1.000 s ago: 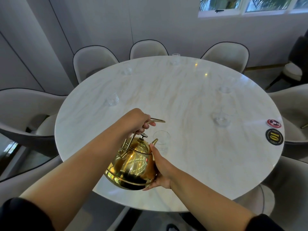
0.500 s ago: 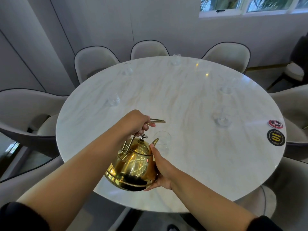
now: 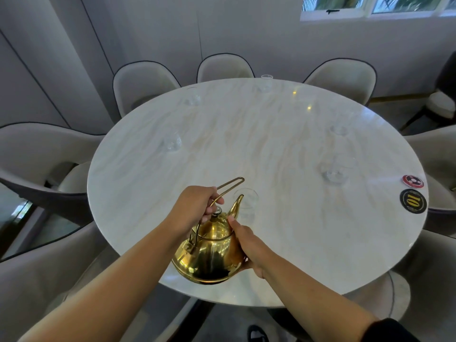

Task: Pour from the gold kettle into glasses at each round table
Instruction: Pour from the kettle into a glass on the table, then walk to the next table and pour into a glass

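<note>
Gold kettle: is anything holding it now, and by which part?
Both hands hold the gold kettle: the left hand grips its wire handle, the right hand supports its side below the spout.

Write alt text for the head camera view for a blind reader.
A person's left hand grips the looped handle of a gold metal kettle, the right hand steadying its side, spout at a clear drinking glass on a round white marble table. More glasses and pale chairs ring it.
</note>
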A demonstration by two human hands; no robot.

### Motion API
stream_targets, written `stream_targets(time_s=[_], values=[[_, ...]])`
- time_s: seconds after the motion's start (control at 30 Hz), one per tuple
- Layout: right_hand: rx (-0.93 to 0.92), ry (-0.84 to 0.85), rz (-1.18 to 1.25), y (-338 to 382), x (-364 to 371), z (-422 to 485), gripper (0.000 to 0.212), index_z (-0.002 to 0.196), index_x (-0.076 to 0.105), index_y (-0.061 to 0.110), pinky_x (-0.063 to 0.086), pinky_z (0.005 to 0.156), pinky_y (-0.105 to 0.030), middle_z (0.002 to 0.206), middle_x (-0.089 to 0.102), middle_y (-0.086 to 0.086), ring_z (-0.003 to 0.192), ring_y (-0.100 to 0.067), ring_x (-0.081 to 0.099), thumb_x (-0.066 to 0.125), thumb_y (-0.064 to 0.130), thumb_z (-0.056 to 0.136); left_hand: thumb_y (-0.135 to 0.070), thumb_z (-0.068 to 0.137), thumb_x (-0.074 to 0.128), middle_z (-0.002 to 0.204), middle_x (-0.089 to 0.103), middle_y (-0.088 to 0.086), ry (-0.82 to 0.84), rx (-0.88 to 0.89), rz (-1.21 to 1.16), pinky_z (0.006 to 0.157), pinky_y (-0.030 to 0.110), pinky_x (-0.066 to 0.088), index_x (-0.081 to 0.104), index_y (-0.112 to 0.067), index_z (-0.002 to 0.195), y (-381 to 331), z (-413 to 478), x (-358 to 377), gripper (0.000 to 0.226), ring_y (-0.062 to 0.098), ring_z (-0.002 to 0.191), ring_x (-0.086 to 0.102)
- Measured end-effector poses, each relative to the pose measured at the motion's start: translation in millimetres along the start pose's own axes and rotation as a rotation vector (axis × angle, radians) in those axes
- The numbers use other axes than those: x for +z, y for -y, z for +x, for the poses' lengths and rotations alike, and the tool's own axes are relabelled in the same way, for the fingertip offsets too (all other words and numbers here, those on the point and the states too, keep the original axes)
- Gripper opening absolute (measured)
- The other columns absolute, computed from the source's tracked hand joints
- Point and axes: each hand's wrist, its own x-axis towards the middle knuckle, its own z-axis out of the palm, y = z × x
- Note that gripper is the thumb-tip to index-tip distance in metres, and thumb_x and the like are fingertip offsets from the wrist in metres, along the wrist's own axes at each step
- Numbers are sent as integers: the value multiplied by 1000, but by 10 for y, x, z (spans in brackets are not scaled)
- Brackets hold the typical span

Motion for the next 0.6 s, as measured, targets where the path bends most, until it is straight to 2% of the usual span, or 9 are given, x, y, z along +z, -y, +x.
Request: stream_targets(time_s=[0.07,0.13,0.3,0.47,0.6], values=[[-36,-24,-15,-7,-6,-17,70,140,34,30,57,65,-29,127,55,0,107,-22,56,40,74,86,-30,97,44,37,37,-6,-24,11,-11,41,20,27,59,-6,68,69,-56,-6,41,8,31,29],[-83,-53,-20,-35,-13,-26,69,142,31,30,53,68,-26,127,53,0,107,-20,54,42,70,87,-36,96,45,36,36,-5,-32,11,-25,44,22,28,55,-7,63,130,-112,-14,46,10,31,29],[-162,-96,-9,-140,1,-40,75,145,31,30,49,91,-32,135,51,1,115,-19,52,49,70,83,-45,94,47,36,35,-6,-20,36,-45,48,23,28,52,-10,57,224,-265,3,51,8,31,27],[-195,-139,40,-244,-29,-198,76,145,31,31,46,95,-34,138,49,2,118,-19,49,50,70,83,-41,94,50,35,34,-8,15,140,-15,40,14,26,51,-12,57,225,-431,85,47,5,32,27],[-209,-193,38,-321,-161,-373,80,145,32,30,47,100,-37,139,49,1,122,-21,50,50,73,80,-41,94,49,36,36,-8,69,197,-9,44,17,28,51,-12,57,176,-545,221,47,4,32,29]])
